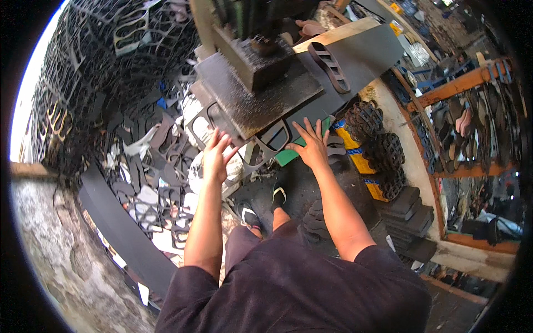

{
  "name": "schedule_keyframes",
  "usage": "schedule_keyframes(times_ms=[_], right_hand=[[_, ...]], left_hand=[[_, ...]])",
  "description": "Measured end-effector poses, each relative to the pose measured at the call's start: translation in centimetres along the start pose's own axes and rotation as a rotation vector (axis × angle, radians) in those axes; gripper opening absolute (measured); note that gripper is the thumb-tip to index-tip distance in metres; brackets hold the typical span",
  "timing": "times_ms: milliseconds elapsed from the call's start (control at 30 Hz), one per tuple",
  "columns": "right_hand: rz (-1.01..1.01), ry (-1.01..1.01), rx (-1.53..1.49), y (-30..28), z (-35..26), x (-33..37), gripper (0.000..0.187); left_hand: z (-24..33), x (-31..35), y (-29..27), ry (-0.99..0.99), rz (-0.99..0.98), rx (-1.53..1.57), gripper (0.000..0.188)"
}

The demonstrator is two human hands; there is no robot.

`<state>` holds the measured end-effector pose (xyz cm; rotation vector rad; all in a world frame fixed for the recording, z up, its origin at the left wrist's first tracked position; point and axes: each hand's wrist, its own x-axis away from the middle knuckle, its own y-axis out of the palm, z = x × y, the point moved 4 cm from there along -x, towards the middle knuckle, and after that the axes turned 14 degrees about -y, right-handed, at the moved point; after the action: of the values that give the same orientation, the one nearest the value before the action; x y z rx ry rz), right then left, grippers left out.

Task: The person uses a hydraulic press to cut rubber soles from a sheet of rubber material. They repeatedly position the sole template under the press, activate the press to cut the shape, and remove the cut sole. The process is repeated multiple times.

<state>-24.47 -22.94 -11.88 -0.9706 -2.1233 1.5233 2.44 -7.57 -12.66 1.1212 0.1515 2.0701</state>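
Observation:
My left hand (pixel 215 159) has its fingers spread at the near edge of a dark sheet with cut-out openings (pixel 254 157), left of centre. The flat plate of a press (pixel 272 102) covers much of this sheet. To the right, my right hand (pixel 312 146) lies with fingers apart over the dark material and a green strip (pixel 288 157). Neither hand is closed round anything. A sole-shaped cutting die (pixel 328 67) with crossbars rests on the grey-black sheet (pixel 371 53) right of the press. Whether my left fingertips press on the sheet I cannot tell.
Offcuts (pixel 152 183) lie heaped at the left, below a tangled mass of cut webs (pixel 105 72). Dark sole-shaped pieces (pixel 383 150) are stacked beside yellow boxes (pixel 355 152). Dark slabs (pixel 408 219) and a wooden rack (pixel 472 89) stand at the right. A long dark sheet (pixel 125 233) leans at the left.

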Motion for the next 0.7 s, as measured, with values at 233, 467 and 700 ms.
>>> schedule_keyframes(times_ms=[233, 467, 700], right_hand=[[0.004, 0.106, -0.033, 0.1, 4.3, -7.7, 0.076], [-0.089, 0.113, 0.024, 1.5, 5.0, -10.0, 0.070], [0.292, 0.071, 0.060, -39.6, -6.4, -10.4, 0.042]], left_hand=[[5.9, 2.4, -4.9, 0.149, 0.181, 0.069, 0.055], [13.1, 7.2, 5.0, 0.552, 0.222, -0.119, 0.051], [24.9, 24.6, 39.9, 1.586, -0.415, -0.515, 0.039]])
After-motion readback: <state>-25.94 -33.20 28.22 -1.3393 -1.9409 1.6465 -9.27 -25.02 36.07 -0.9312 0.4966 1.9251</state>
